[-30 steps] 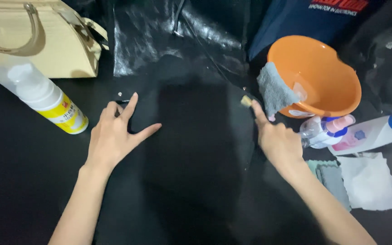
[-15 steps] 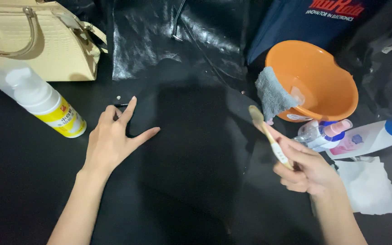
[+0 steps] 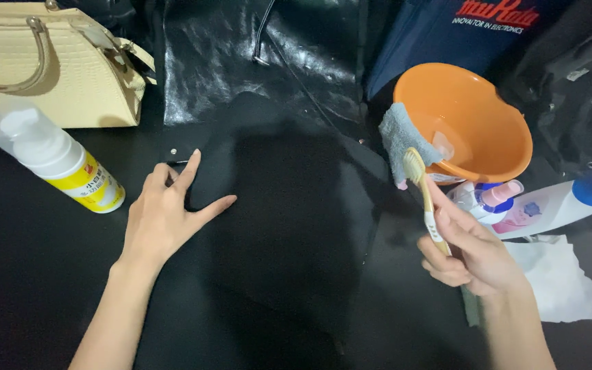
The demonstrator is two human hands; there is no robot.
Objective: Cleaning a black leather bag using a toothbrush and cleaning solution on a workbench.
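black leather covers the middle of the frame: a flat black bag [image 3: 289, 226] lies on the dark surface [image 3: 22, 288], with a shinier, creased black piece [image 3: 241, 55] behind it toward the top.

the left hand [image 3: 162, 219] rests palm down on the bag's left part, fingers spread wide and holding nothing, the forefinger pointing up toward a small metal stud [image 3: 173, 151].

the right hand [image 3: 471, 257], in the lower right of the frame, has its fingers closed around the handle of a pale wooden toothbrush [image 3: 425, 202]. the brush is lifted off the bag, its bristled head pointing up in front of the grey cloth [image 3: 400, 137] that hangs over the rim of the orange bowl [image 3: 474, 116].

in the upper left stands a cream handbag [image 3: 49, 68] with a curved metal handle. below it lies a white bottle [image 3: 56, 161] on its side, with a yellow band label round its lower half. right of the toothbrush, below the bowl, lie a small clear pump bottle [image 3: 488, 199] with a pink top and a larger white bottle [image 3: 556, 202] with a blue cap and a pink and blue label. a crumpled white tissue [image 3: 560, 277] lies at the right edge, beside the right wrist. at the top right is a dark blue bag [image 3: 447, 34] with red and white print.
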